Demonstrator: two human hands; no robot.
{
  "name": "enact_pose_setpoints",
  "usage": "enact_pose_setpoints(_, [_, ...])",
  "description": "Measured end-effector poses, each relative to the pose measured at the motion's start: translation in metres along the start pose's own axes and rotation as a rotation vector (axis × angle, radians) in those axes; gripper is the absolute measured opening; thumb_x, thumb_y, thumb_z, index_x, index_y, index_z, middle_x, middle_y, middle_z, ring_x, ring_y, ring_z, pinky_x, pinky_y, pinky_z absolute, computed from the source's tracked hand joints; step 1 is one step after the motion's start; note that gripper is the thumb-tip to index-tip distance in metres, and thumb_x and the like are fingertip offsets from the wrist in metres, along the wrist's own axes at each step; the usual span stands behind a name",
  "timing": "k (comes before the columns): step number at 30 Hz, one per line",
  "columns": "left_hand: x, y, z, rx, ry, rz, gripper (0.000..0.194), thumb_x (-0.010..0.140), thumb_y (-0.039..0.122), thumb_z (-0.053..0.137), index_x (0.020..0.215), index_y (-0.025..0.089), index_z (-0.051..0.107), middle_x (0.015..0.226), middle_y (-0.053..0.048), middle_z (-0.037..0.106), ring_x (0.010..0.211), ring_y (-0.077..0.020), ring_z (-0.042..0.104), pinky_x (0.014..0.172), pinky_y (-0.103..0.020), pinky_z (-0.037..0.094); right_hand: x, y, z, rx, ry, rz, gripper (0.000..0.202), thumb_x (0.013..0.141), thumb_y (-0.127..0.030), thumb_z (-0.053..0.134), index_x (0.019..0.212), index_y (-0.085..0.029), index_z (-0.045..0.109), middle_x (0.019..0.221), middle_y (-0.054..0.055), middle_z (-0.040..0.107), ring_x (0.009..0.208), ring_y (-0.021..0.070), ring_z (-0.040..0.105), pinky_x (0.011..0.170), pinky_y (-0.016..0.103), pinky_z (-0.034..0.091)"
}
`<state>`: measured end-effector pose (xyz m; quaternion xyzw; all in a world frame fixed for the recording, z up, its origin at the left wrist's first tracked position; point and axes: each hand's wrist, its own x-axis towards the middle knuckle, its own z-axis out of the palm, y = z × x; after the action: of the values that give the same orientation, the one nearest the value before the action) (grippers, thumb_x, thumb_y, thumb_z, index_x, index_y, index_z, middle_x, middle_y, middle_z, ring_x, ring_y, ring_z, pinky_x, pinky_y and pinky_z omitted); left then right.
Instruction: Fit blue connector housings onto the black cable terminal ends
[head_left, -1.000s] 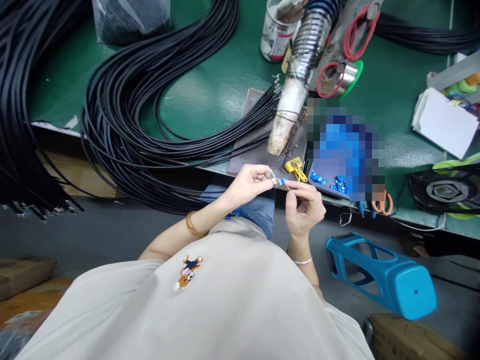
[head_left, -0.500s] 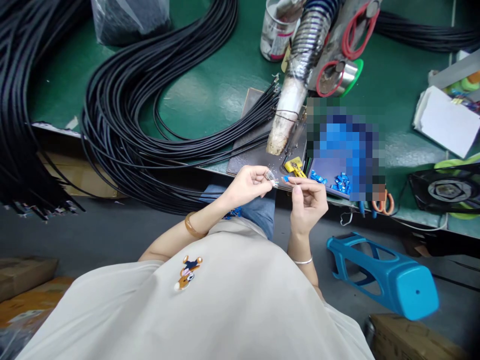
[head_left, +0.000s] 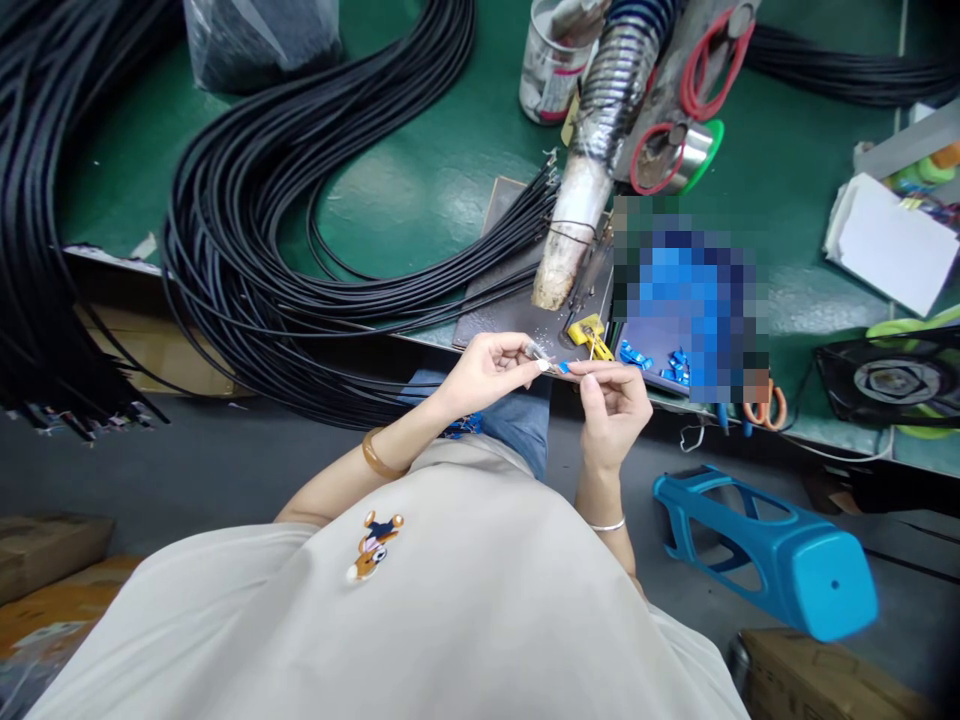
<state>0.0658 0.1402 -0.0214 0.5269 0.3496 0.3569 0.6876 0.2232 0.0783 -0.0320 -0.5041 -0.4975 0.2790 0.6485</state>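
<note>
My left hand [head_left: 491, 372] is closed in a pinch on a cable end; its pale, thin wires [head_left: 543, 362] stick out past the fingertips. In the fingers of my right hand [head_left: 615, 400] is a small blue piece [head_left: 564, 368], too small to name its kind. The blue piece is right beside the wire tips; whether they touch I cannot tell. Behind the hands a yellow tool [head_left: 591, 336] lies on a dark board [head_left: 480, 300]. More small blue pieces [head_left: 677, 366] lie in a tray right of it, partly pixelated.
A thick bundle of black cables [head_left: 225, 230] curves across the green table [head_left: 405, 180] on the left. A foil-wrapped duct [head_left: 574, 200] points down over the board. Scissors with orange handles [head_left: 765, 402] hang at the table edge, and a blue stool [head_left: 772, 550] lies on the floor.
My right hand has shifted slightly left, bringing the blue piece up to the wire tips in my left hand. The left hand has barely moved.
</note>
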Motion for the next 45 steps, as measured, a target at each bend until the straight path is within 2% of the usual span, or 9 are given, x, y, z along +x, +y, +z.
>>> enact_pose_setpoints(4, [-0.003,-0.014,-0.001,0.118,0.125,0.083,0.019,0.079,0.030,0.072,0.080,0.013,0.064,0.070,-0.001,0.063,0.061,-0.0078,0.054,0.058,-0.019,0.042,0.003,0.001,-0.004,-0.060,0.116,-0.045,0.006,0.089,-0.019,0.066,0.085,-0.020,0.061,0.089,0.001,0.072,0.082,0.0146,0.074,0.075,0.030,0.063])
enact_pose_setpoints(8, [-0.010,-0.020,0.004,0.475,0.314,0.267,0.026,0.086,0.029,0.065,0.066,0.015,0.059,0.060,0.001,0.057,0.057,-0.0080,0.046,0.059,-0.023,0.037,0.006,0.003,-0.008,-0.204,0.165,-0.107,0.005,0.089,-0.021,0.066,0.086,-0.020,0.062,0.092,0.002,0.071,0.083,0.0147,0.073,0.076,0.031,0.062])
enact_pose_setpoints(11, [-0.010,-0.017,0.008,0.460,0.232,0.242,0.036,0.094,0.031,0.055,0.061,0.015,0.053,0.054,0.002,0.053,0.052,-0.0069,0.043,0.057,-0.022,0.035,0.006,0.004,-0.011,-0.326,0.141,-0.177,0.004,0.088,-0.021,0.067,0.087,-0.021,0.064,0.093,0.003,0.072,0.087,0.0162,0.072,0.076,0.033,0.061])
enact_pose_setpoints(17, [0.002,-0.009,0.007,-0.079,-0.061,-0.139,0.048,0.084,0.061,0.062,0.074,0.015,0.055,0.047,0.004,0.052,0.036,-0.0029,0.028,0.039,-0.020,0.018,0.009,0.004,-0.011,-0.501,0.023,-0.246,0.003,0.087,-0.021,0.069,0.089,-0.022,0.071,0.097,0.003,0.073,0.094,0.0174,0.071,0.086,0.037,0.060])
enact_pose_setpoints(22, [0.002,-0.002,0.008,-0.130,-0.080,-0.213,0.052,0.074,0.063,0.073,0.072,0.013,0.056,0.044,0.003,0.052,0.034,-0.0011,0.025,0.037,-0.019,0.013,0.013,0.003,-0.009,-0.505,-0.044,-0.245,0.010,0.086,-0.022,0.071,0.094,-0.027,0.075,0.099,0.002,0.073,0.095,0.0178,0.070,0.090,0.039,0.059])
enact_pose_setpoints(34, [0.001,-0.008,0.008,-0.091,-0.091,-0.191,0.051,0.077,0.061,0.071,0.073,0.013,0.058,0.044,0.003,0.053,0.035,-0.0016,0.031,0.038,-0.017,0.018,0.015,0.002,-0.010,-0.567,-0.265,-0.224,0.002,0.090,-0.022,0.064,0.090,-0.022,0.066,0.105,0.005,0.073,0.101,0.0196,0.070,0.092,0.039,0.057])
enact_pose_setpoints(36, [0.002,-0.009,0.007,-0.105,-0.086,-0.190,0.051,0.077,0.062,0.071,0.072,0.013,0.057,0.044,0.003,0.053,0.035,-0.0013,0.029,0.037,-0.017,0.017,0.015,0.003,-0.011,-0.548,-0.219,-0.232,0.001,0.089,-0.021,0.065,0.089,-0.022,0.066,0.105,0.005,0.072,0.103,0.0195,0.069,0.092,0.039,0.057])
enact_pose_setpoints(41, [0.005,-0.007,0.004,-0.177,-0.030,-0.220,0.051,0.076,0.060,0.072,0.069,0.014,0.052,0.045,0.003,0.055,0.032,-0.0002,0.027,0.035,-0.017,0.013,0.017,0.004,-0.015,-0.537,0.076,-0.233,0.002,0.087,-0.022,0.068,0.089,-0.022,0.068,0.101,0.004,0.072,0.097,0.0198,0.070,0.090,0.041,0.058])
enact_pose_setpoints(45, [0.012,-0.003,0.006,-0.230,-0.012,-0.212,0.049,0.076,0.057,0.074,0.069,0.014,0.051,0.045,0.003,0.055,0.031,-0.0002,0.029,0.034,-0.017,0.012,0.016,0.005,-0.013,-0.568,0.025,-0.287,0.006,0.086,-0.019,0.070,0.089,-0.023,0.071,0.100,0.003,0.073,0.096,0.0192,0.070,0.092,0.040,0.057])
